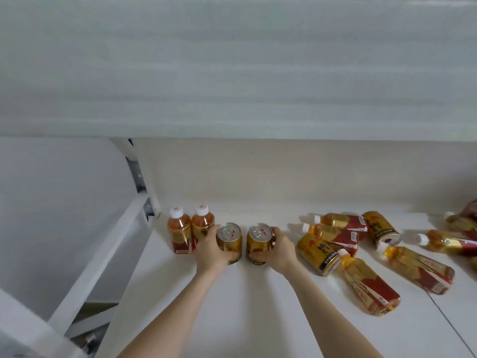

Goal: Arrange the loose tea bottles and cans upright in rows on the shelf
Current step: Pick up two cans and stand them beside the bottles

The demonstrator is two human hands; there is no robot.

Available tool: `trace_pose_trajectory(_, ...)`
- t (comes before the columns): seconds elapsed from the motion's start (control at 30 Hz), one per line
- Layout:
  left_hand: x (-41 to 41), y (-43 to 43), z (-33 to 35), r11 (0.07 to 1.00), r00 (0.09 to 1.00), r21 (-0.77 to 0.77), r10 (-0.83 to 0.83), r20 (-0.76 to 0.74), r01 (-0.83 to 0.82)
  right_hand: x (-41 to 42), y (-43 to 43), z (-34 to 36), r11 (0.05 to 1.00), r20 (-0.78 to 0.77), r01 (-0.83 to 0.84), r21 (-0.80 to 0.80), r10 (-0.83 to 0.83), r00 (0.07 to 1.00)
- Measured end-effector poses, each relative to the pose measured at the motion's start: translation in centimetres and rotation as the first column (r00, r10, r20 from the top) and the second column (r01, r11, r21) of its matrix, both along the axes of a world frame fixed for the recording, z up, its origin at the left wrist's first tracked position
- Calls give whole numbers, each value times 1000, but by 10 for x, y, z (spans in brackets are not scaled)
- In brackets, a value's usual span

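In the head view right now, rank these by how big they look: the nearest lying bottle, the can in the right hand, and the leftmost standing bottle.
1. Nearest lying bottle, clearly largest, though it is closest to the camera.
2 and 3. Can in the right hand and leftmost standing bottle look too alike to rank.

One head-worn wide-angle view looks forward and down from close above the white shelf (pixel 232 306), facing its back wall (pixel 284 171); both forearms reach in from the bottom edge.
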State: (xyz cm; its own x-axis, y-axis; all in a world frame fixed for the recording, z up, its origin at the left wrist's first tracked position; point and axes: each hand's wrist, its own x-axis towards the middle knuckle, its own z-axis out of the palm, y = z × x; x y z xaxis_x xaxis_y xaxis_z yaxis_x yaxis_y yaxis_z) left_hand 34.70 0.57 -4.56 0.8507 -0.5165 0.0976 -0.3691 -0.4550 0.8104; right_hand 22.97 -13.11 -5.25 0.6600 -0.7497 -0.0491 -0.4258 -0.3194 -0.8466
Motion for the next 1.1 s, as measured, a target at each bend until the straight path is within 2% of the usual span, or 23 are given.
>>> trace_pose_trajectory(0.17, 0, -8, -18, 986, 997, -151, 71, -22, -74, 18, -9, -5, 1000, 23, 3, 13, -4, 1000)
trace_pose_trajectory(0.3, -5, -9, -27, 974, 991, -183, 133, -15, -134, 23, -12, -10, 998, 59, 16, 60, -20, 998)
trace_pose_trajectory(0.43, -7, -11, -25, 980, 983, -121, 166, 76, -156, 25, -14, -15, 996, 79, 46, 78, -52, 996)
trace_pose_trajectory(0.6, -3, -12, -24, 991, 974, 3, 131, 187, -134, 29, -12, -18, 995, 100, 58, 76, -66, 993)
trace_pose_trajectory(0.83, -3, -14, -26, 991, 965, 54, 106, 239, -122, 30, -11, -21, 997, 80, 58, 55, -63, 995)
trace_pose_trajectory(0.93, -1, -13, -25, 987, 955, 107, 81, 284, -116, 29, -8, -21, 998, 38, 52, 27, -53, 998)
trace_pose_trajectory(1.1, -2, -2, -21, 984, 937, 168, 0, 350, -62, 25, 2, -11, 997, -132, -33, -74, 23, 991)
